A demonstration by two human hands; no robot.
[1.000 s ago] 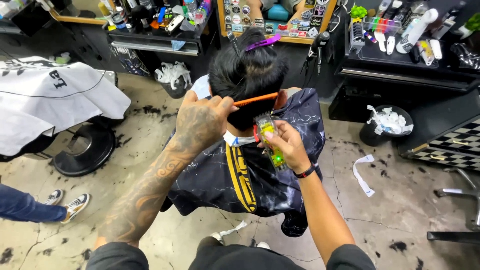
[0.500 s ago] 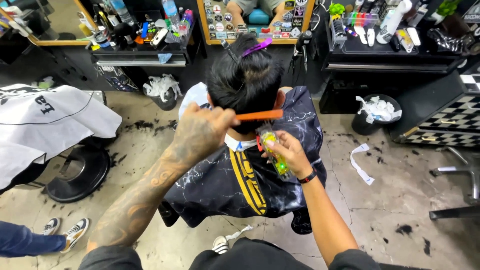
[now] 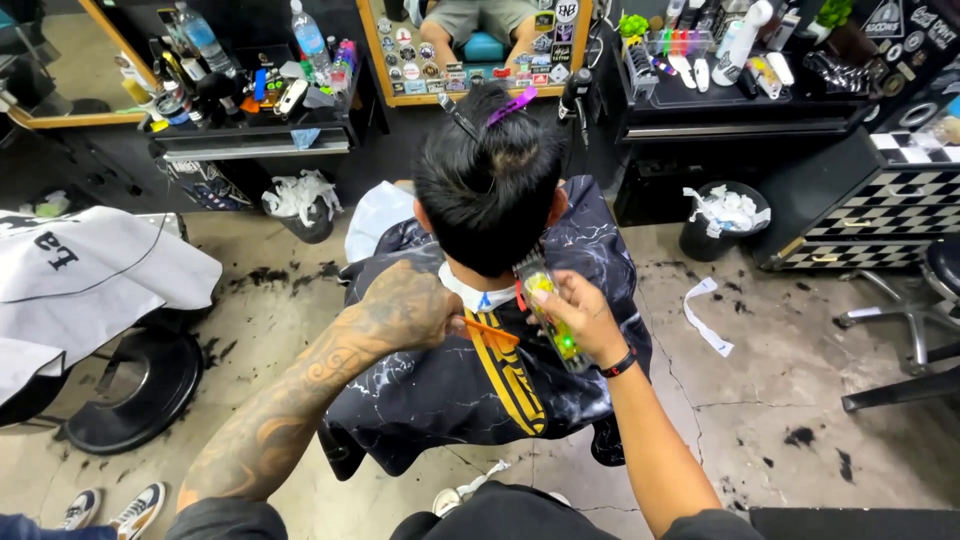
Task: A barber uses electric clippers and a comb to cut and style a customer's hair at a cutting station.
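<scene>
With right hand [image 3: 585, 318] clamped on the clipper [image 3: 548, 315] and left hand [image 3: 415, 310] gripping the comb [image 3: 490, 331], a head jerk could gouge the hairline.

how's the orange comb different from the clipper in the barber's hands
The orange comb is thin, flat and a single colour; the hair clipper is thicker, with a yellow-green body. The comb lies low, nearly level against the black cape, gripped by the left hand. The clipper stands steeply in the right hand, its head up at the dark hair. Both sit behind the seated person's neck.
</scene>
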